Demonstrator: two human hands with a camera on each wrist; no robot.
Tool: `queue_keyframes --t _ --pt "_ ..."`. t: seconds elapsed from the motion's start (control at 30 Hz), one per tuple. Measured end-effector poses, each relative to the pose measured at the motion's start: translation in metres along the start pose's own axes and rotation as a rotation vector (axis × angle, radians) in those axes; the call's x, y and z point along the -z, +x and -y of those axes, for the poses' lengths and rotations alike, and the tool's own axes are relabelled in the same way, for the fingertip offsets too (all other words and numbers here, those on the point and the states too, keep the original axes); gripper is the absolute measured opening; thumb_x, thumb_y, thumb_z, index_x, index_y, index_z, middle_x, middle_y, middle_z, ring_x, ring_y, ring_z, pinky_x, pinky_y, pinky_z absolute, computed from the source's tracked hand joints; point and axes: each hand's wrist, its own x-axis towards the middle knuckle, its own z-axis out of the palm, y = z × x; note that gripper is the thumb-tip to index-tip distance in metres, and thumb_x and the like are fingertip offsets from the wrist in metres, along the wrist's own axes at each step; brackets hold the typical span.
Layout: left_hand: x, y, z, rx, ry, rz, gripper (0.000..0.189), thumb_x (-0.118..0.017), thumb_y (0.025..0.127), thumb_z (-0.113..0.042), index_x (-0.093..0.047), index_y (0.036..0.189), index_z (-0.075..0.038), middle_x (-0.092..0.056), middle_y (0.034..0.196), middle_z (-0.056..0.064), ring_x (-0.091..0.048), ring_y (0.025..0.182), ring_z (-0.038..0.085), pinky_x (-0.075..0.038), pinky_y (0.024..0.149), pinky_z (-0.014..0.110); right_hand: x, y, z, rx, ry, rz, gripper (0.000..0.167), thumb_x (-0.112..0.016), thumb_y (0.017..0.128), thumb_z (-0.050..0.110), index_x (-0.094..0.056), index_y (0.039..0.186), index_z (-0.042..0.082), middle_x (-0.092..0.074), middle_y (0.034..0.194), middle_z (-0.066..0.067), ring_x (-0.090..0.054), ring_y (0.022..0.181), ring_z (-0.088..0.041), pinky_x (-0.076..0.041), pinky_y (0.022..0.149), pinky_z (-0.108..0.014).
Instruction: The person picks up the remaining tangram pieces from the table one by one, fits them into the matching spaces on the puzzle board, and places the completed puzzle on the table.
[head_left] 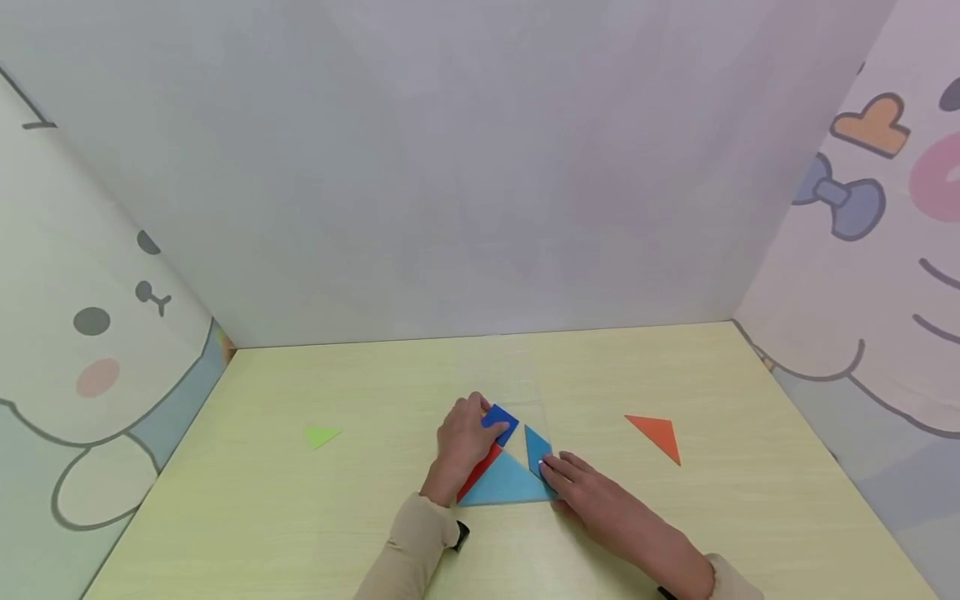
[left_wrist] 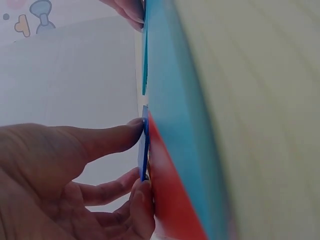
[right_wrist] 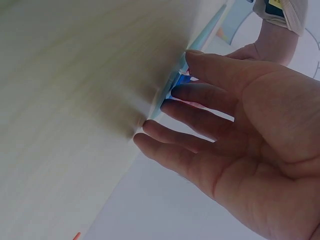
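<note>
My left hand (head_left: pixel 461 437) pinches a dark blue square tile (head_left: pixel 505 423) between thumb and fingers; the left wrist view shows the tile edge-on, with the thumb on its near end. Against that tile lies a red tile (head_left: pixel 478 472), partly hidden under the left hand and wrist. A large light blue triangle (head_left: pixel 504 485) sits beside the red one, its long side toward me. Fingertips of my right hand (head_left: pixel 600 500) rest on a medium blue parallelogram (head_left: pixel 535 447) along the triangle's right slope. In the right wrist view those fingers are extended and slightly spread.
On the pale wooden table (head_left: pixel 390 550), an orange-red triangle (head_left: pixel 660 435) lies to the right and a small lime green triangle (head_left: pixel 321 436) to the left. A plain grey wall stands behind, with cartoon-printed side panels (head_left: pixel 82 250) on both sides.
</note>
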Motion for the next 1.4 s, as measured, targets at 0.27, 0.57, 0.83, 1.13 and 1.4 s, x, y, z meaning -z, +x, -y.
queue_keyframes --t 0.27,0.57,0.83,1.13,1.4 --pt "-0.0001 -0.0003 0.0011 -0.023 -0.001 0.004 0.037 -0.083 0.088 -0.023 -0.061 0.111 -0.004 -0.054 0.090 0.009 -0.053 0.079 0.022 -0.050 0.069 0.037 -0.0009 0.0010 -0.0010 0.022 0.000 0.001 0.050 -0.070 0.098 0.015 -0.057 0.143 -0.002 -0.059 0.143 -0.020 -0.054 0.133 -0.041 -0.053 0.095 -0.047" --pt "0.0001 0.0003 0.0034 -0.090 0.031 0.056 0.043 -0.082 0.090 -0.022 -0.064 0.128 -0.011 -0.058 0.100 0.014 -0.058 0.086 0.025 -0.055 0.074 0.042 -0.0017 0.0005 -0.0017 0.028 -0.005 -0.003 0.049 -0.070 0.098 0.014 -0.057 0.142 -0.002 -0.059 0.142 -0.020 -0.054 0.132 -0.041 -0.053 0.096 -0.047" --pt "-0.0001 0.0004 0.0061 -0.127 0.023 0.076 0.042 -0.081 0.091 -0.022 -0.065 0.128 -0.012 -0.057 0.100 0.014 -0.057 0.087 0.025 -0.055 0.075 0.042 -0.0023 0.0004 -0.0020 0.029 -0.014 -0.011 0.048 -0.070 0.098 0.015 -0.058 0.142 -0.003 -0.059 0.142 -0.020 -0.055 0.132 -0.041 -0.053 0.096 -0.047" --pt "-0.0003 0.0008 0.0055 -0.145 0.041 0.091 0.039 -0.079 0.092 -0.021 -0.066 0.128 -0.012 -0.059 0.101 0.013 -0.057 0.086 0.023 -0.054 0.072 0.039 -0.0022 0.0000 -0.0021 0.029 -0.012 -0.013 0.048 -0.069 0.099 0.015 -0.057 0.142 -0.003 -0.059 0.142 -0.020 -0.054 0.132 -0.040 -0.052 0.097 -0.047" --pt "0.0014 -0.0024 0.0058 -0.181 0.026 0.120 0.045 -0.082 0.089 -0.026 -0.066 0.129 -0.012 -0.058 0.112 0.019 -0.061 0.105 0.036 -0.056 0.086 0.054 -0.0013 -0.0004 -0.0017 0.034 -0.011 -0.021 0.048 -0.069 0.099 0.015 -0.057 0.142 -0.003 -0.059 0.142 -0.020 -0.054 0.132 -0.041 -0.053 0.097 -0.047"
